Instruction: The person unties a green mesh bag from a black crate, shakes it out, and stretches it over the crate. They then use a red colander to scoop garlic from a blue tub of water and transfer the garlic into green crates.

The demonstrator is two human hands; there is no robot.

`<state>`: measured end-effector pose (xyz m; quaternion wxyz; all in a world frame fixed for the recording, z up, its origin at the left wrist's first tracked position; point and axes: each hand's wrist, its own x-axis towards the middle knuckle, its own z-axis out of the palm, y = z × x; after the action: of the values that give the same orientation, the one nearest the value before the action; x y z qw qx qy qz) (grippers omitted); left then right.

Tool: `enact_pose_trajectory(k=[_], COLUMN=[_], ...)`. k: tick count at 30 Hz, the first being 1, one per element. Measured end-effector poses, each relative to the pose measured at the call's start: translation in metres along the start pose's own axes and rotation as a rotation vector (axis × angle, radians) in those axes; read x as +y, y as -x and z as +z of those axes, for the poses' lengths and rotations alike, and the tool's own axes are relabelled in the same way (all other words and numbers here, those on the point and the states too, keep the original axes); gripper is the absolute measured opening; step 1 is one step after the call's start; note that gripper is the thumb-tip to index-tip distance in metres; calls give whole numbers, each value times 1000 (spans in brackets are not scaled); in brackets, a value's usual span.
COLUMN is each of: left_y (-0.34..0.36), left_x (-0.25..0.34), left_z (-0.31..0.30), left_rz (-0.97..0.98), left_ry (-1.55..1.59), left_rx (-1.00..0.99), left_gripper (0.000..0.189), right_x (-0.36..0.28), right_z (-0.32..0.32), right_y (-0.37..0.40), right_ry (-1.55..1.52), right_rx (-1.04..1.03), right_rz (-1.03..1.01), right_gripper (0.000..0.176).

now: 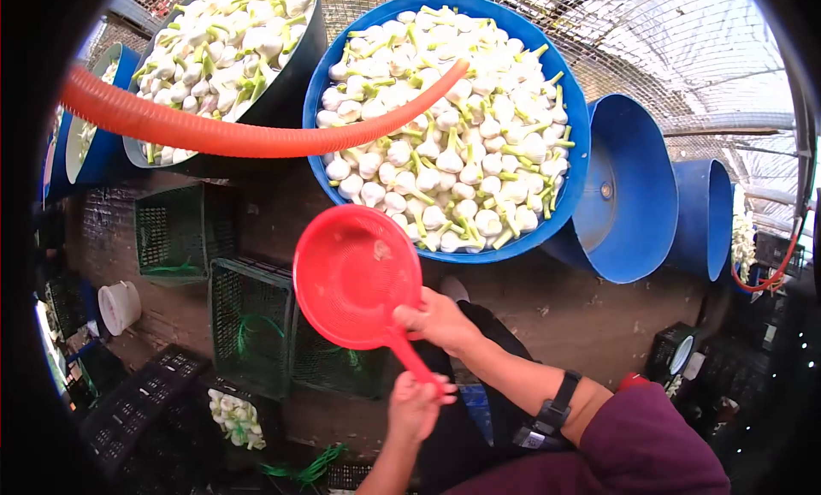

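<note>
A red plastic strainer [355,277] with a round mesh bowl and a short handle is held in front of me, its bowl close to the near rim of a blue barrel [578,165]. My left hand [414,409] is closed round the end of the handle. My right hand [440,322] grips the bowl's edge near the handle, thumb over the rim. Garlic bulbs [453,157] with short green stems fill the barrel. Across them lies the end of a ribbed orange hose [256,141], coming from the left.
Another barrel of garlic [227,50] stands at the left. On the right, two blue barrels [629,187] [705,217] lie tipped. Green crates [248,324], a white bucket [120,307] and a bunch of garlic [236,418] are on the floor at the left.
</note>
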<state>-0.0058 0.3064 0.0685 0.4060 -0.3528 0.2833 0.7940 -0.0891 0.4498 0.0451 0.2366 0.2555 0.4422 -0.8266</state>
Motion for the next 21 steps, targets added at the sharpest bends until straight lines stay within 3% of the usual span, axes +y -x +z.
enact_pose_trajectory(k=[2,3,4,6,8,9,10,11,12,13,14,15,16,17,18,20,21], left_y=[-15,-26,-38,-71,-108,-120,-136,-158,-174,-228,-265,-279,-299,-312,-325,-342,-354], left_x=[-28,-37,-44,-59,-70,-55,-41,-15,30,72,94,114,130,135,134,131,130], left_z=[28,49,70,94,113,125,128,130,134,104,84,88,77,77,78,73,57], left_rz=[-46,-58,-67,-197,-198,115,368,354,497,552,536,785,524,366,353,451,447], left_ry=[-24,-72,-121,-179,-649,-1080,-1040,-1011,-1701,-1024,-981,-1134,-1314,-1234,-1241,-926,-865], left_rx=[-89,-118,-144,-315,-379,-423,-343,-222,-153,137,403,538,919,1016,1031,814,738], left_gripper=[30,31,31,32,25,18,14,15,21,42,52,65,80,94,94,102,95], right_x=[11,-15,-31,-64,-110,-137,-163,-184,-199,-206,-215,-215,-210,-203,-195,-172,-144], right_z=[-27,-28,-38,-81,-119,-152,-177,-209,-236,-255,-256,-267,-280,-292,-300,-315,-340], right_y=[16,29,36,43,56,60,63,66,63,46,23,5,-13,-29,-46,-76,-97], right_ry=[-124,-297,-246,-107,14,250,689,1176,1653,1673,1701,1689,1706,1725,1717,1521,1482], right_rx=[333,349,400,515,628,678,725,763,764,777,796,788,772,753,736,716,730], right_rz=[341,468,459,187,42,123,44,-151,-361,-196,-71,-71,-84,-91,-81,-39,-137], right_gripper=[50,46,48,39,33,36,42,48,53,56,60,60,64,67,67,67,57])
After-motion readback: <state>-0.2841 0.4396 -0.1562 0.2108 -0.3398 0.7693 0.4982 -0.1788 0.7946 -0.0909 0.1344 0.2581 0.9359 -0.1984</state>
